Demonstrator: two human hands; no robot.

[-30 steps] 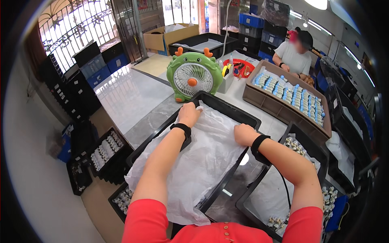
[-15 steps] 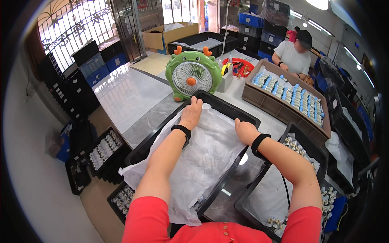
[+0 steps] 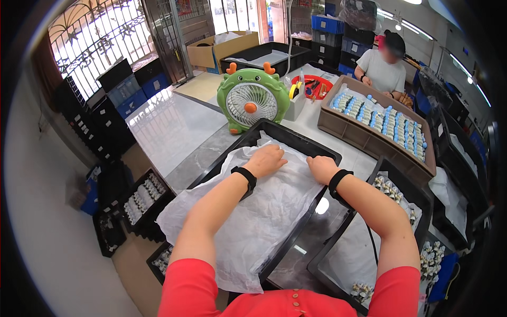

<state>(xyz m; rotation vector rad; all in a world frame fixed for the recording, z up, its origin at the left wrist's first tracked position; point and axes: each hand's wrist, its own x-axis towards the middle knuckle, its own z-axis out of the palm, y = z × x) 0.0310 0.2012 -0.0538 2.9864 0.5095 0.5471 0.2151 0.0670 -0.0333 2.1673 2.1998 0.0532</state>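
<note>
A black plastic tray (image 3: 299, 136) stands on the table before me, covered by a thin, wrinkled white sheet (image 3: 253, 216). The sheet spills over the tray's near left side. My left hand (image 3: 268, 160) is closed over the sheet near the tray's far end, its fingers gathered on the material. At the tray's right edge, my right hand (image 3: 321, 169) is also closed, pinching the sheet's border. Whatever lies beneath the sheet is hidden.
A green cartoon fan (image 3: 252, 100) stands just past the tray. Rightward are a brown crate (image 3: 377, 140) of blue-tipped parts and a black tray (image 3: 327, 253) with small parts. A co-worker (image 3: 381, 68) sits behind the crate. A red dish (image 3: 323, 83) holds tools.
My left hand has moved from the tray's far left rim toward the right and nearer me, over the sheet. The right hand stays by the right edge.
</note>
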